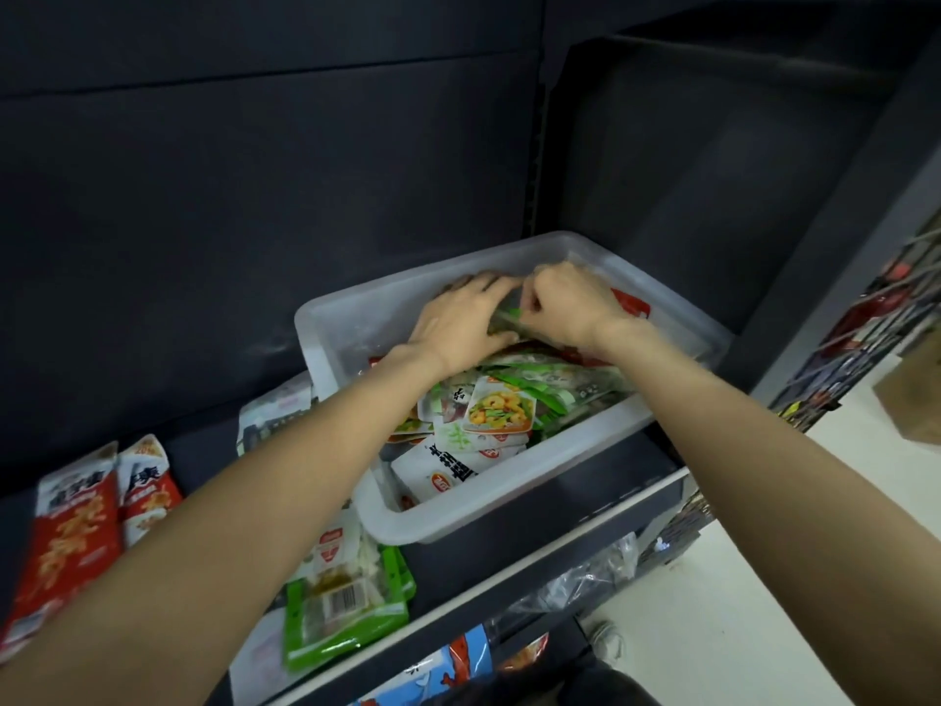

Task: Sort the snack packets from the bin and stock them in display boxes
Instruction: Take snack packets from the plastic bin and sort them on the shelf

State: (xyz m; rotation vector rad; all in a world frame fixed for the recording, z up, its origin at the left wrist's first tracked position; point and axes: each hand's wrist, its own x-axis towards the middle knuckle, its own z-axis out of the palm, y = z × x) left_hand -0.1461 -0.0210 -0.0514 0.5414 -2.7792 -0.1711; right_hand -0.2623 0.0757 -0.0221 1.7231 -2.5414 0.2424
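- I'm looking down into the translucent white plastic bin (351, 318), sitting skewed on the dark shelf (585, 481), its long axis running from near-left to far-right.
- Both my hands are deep at the bin's far end, close under its back rim; the dark back panel (254, 196) rises just beyond, so little room past the fingertips.
- My left hand (458, 323) lies flat, fingers straight and spread, pressing on the packets beneath it.
- My right hand (565, 308) is curled, thumb and fingers pinching a clear, green-edged snack packet (504, 318) right between the two hands; its long edge seems to run toward me and to the right, but most of it is hidden.
- Nearer me than the hands, the bin is heaped with loose snack packets (489, 415), green, white and red, lying every which way, one showing a shrimp dish picture.
- Left of my left forearm, outside the bin, green-bordered packets (341, 603) lie stacked on the shelf, barcode up.
- Farther left, red and white packets (71, 532) stand leaning side by side.
- Right of my right arm, a dark upright post (840, 247) closes off the shelf bay, with a pale floor (764, 578) below.
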